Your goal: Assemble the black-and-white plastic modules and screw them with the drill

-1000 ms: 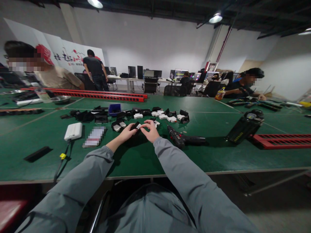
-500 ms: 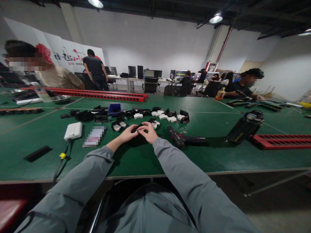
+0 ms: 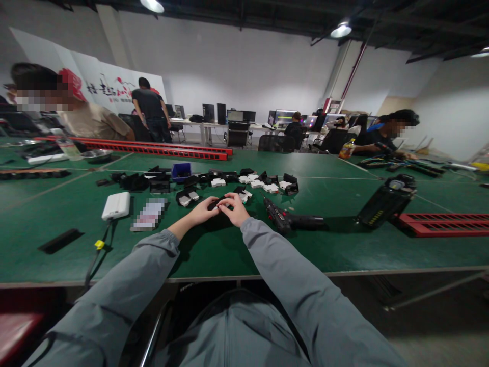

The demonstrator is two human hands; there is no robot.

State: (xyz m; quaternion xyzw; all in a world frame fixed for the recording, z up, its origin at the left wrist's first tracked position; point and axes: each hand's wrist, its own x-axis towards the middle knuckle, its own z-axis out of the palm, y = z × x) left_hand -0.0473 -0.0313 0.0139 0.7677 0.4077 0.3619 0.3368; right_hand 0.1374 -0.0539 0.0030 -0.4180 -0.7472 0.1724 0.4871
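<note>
Between my two hands is a small black part [image 3: 217, 202], largely covered by my fingers; its exact kind is hidden. My left hand [image 3: 201, 212] grips it from the left with curled fingers and thumb. My right hand [image 3: 234, 209] closes on its right side, the thumb and fingertips pinched near a pale spot. Just beyond the hands lie several black and white plastic pieces [image 3: 188, 197]. A black power screwdriver [image 3: 284, 216] rests on its side to the right of my right hand.
The green table [image 3: 244, 255] carries a white power bank [image 3: 116, 205], a phone [image 3: 150, 214], a black strip [image 3: 61, 241], a blue bin [image 3: 181, 172], red slotted rails [image 3: 446, 224] and a dark tilted bottle [image 3: 385, 201]. People [image 3: 91, 117] sit at the far side.
Both hands stay at nearly the same spot around the black part, with only slight finger movement. The whole view has shifted a little.
</note>
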